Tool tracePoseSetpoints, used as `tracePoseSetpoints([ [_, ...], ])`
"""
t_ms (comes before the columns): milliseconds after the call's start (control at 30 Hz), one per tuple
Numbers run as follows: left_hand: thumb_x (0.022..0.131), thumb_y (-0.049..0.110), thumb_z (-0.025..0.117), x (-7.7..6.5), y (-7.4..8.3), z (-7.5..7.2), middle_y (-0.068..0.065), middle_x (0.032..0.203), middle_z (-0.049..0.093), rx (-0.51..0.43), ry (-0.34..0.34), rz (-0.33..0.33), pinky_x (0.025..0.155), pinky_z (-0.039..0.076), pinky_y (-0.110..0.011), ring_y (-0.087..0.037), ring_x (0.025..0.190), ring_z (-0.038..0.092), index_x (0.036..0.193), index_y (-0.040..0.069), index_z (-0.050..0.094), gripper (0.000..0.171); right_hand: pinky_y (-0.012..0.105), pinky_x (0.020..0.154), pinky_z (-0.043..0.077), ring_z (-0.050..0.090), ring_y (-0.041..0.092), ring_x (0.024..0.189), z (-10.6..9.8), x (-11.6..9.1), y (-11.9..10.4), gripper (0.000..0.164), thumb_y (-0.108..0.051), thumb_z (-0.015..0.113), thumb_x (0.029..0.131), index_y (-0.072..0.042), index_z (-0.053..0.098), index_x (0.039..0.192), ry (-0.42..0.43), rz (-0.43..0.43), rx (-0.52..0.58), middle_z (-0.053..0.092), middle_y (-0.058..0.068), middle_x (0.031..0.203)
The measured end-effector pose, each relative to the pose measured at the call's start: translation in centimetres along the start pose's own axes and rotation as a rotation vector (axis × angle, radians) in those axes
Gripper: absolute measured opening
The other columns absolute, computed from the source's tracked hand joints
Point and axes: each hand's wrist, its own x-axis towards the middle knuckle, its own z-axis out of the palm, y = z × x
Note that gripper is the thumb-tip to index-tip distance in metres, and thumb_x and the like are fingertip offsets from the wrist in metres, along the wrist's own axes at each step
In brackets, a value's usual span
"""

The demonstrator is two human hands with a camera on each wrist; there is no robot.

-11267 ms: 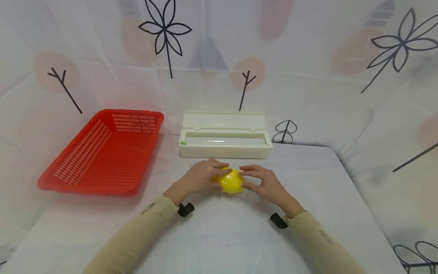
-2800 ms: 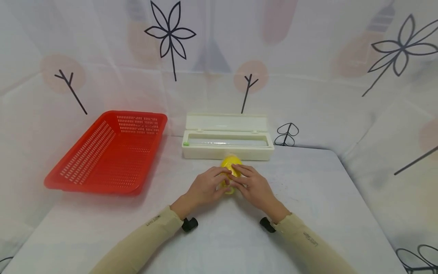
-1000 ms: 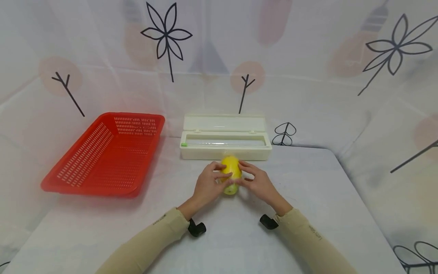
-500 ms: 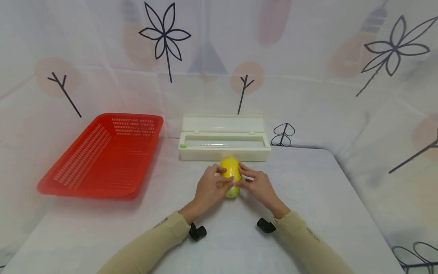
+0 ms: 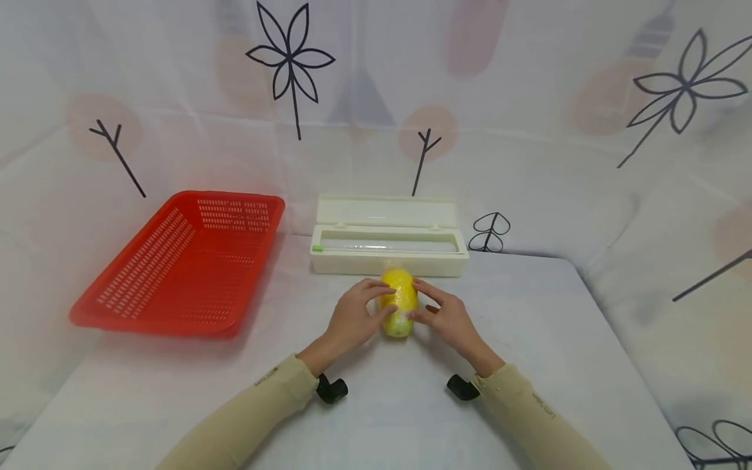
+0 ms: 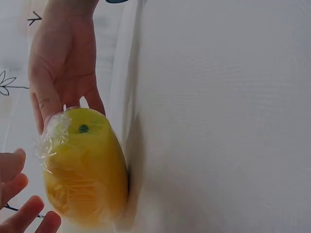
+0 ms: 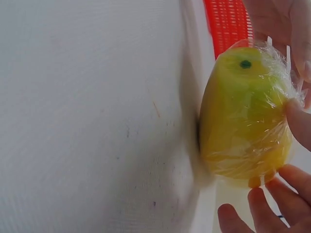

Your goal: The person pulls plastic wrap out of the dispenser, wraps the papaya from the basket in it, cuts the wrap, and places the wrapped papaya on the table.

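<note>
An oblong yellow fruit (image 5: pixel 402 297), greenish at its near end, lies on the white table wrapped in clear cling film. In the right wrist view a dark green stem spot marks the end of the fruit (image 7: pixel 248 111), and the film bunches along one side. My right hand (image 5: pixel 451 321) holds it from the right, thumb and fingertips against the film. My left hand (image 5: pixel 352 318) hovers over the left side with fingers spread. The left wrist view shows its fingertips (image 6: pixel 30 206) slightly apart from the wrapped fruit (image 6: pixel 87 165).
Behind the fruit stands a cream cling film dispenser (image 5: pixel 390 264), its lid up and a film roll inside. A red plastic basket (image 5: pixel 258 287) sits at the left. Patterned cloth (image 5: pixel 523 176) hangs at the back and right of the table.
Since the earliest frame the fruit has turned from lying crosswise to pointing away from me. Over the last second my left fingers have spread and drawn back from the film; the right hand stays beside it.
</note>
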Motion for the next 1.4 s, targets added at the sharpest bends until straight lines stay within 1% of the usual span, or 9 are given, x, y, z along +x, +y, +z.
tracePoseSetpoints([
  [67,0.089,0.021,0.077,0.1,-0.3,-0.1,-0.001,0.121,0.064,-0.058,0.032,-0.038,0.092,0.052,-0.041,-0.022,0.112,0.061,0.114,0.013,0.074,0.027,0.047,0.104,0.044,0.040,0.029,0.140,0.1,0.0,-0.1,0.066,-0.022,0.080,0.085,-0.011,0.053,0.144,-0.001,0.007,0.000,0.048,0.002,0.150],
  [167,0.091,0.018,0.073,0.3,-0.8,-0.2,-0.002,0.121,0.063,-0.141,0.045,-0.165,0.085,0.054,-0.039,-0.022,0.106,0.062,0.118,0.013,0.071,0.028,0.049,0.105,0.042,0.040,0.031,0.139,0.1,-0.1,-0.1,0.068,-0.022,0.080,0.085,-0.011,0.050,0.146,-0.003,0.001,-0.016,0.047,0.008,0.150],
  [333,0.096,0.029,0.066,0.7,-1.7,-0.1,-0.002,0.124,0.063,-0.260,-0.063,-0.471,0.086,0.055,-0.036,-0.022,0.107,0.062,0.131,0.014,0.062,0.039,0.050,0.107,0.040,0.040,0.032,0.139,-0.1,-0.3,-0.2,0.070,-0.020,0.079,0.085,-0.009,0.047,0.147,-0.023,-0.011,-0.007,0.045,0.011,0.151],
  [433,0.096,0.032,0.065,0.8,-2.1,0.1,-0.006,0.126,0.063,-0.316,-0.137,-0.568,0.090,0.053,-0.038,-0.023,0.109,0.063,0.135,0.011,0.059,0.045,0.052,0.106,0.041,0.041,0.033,0.138,-0.3,-0.5,-0.2,0.068,-0.020,0.077,0.087,-0.009,0.047,0.147,-0.041,-0.033,-0.002,0.044,0.011,0.151],
  [633,0.098,0.026,0.063,0.9,-2.2,0.7,-0.015,0.124,0.064,-0.430,-0.210,-0.584,0.081,0.056,-0.032,-0.022,0.098,0.066,0.138,0.003,0.055,0.047,0.056,0.102,0.044,0.043,0.038,0.134,-0.3,-0.7,-0.2,0.062,-0.025,0.069,0.095,-0.015,0.043,0.151,-0.061,-0.093,-0.041,0.039,0.012,0.155],
  [867,0.099,0.032,0.061,1.0,-1.6,0.7,-0.010,0.124,0.061,-0.415,-0.202,-0.613,0.078,0.056,-0.029,-0.020,0.098,0.063,0.139,0.011,0.056,0.045,0.056,0.101,0.045,0.043,0.039,0.135,-0.2,-0.8,0.0,0.057,-0.032,0.065,0.097,-0.014,0.048,0.148,-0.075,-0.116,-0.072,0.039,0.014,0.154],
  [1167,0.100,0.024,0.060,0.9,-0.8,-0.2,-0.008,0.121,0.057,-0.438,-0.148,-0.579,0.078,0.058,-0.031,-0.021,0.093,0.062,0.135,0.012,0.059,0.037,0.056,0.107,0.038,0.046,0.038,0.134,-0.2,-0.6,0.0,0.053,-0.040,0.061,0.099,-0.011,0.045,0.141,-0.086,0.023,-0.054,0.047,0.017,0.149],
  [1300,0.098,0.017,0.061,0.8,-0.6,-0.3,-0.007,0.121,0.057,-0.415,-0.115,-0.562,0.079,0.057,-0.030,-0.022,0.099,0.061,0.132,0.013,0.062,0.035,0.057,0.107,0.038,0.046,0.038,0.134,0.1,-0.5,0.0,0.050,-0.039,0.065,0.096,-0.013,0.045,0.133,-0.077,0.116,-0.029,0.049,0.019,0.147],
  [1400,0.095,0.012,0.064,0.7,-0.6,-0.3,-0.008,0.123,0.057,-0.411,-0.099,-0.541,0.081,0.057,-0.031,-0.024,0.105,0.061,0.130,0.013,0.063,0.035,0.056,0.105,0.041,0.047,0.038,0.133,0.2,-0.4,0.1,0.054,-0.035,0.072,0.092,-0.011,0.045,0.132,-0.041,0.144,-0.034,0.049,0.018,0.146],
])
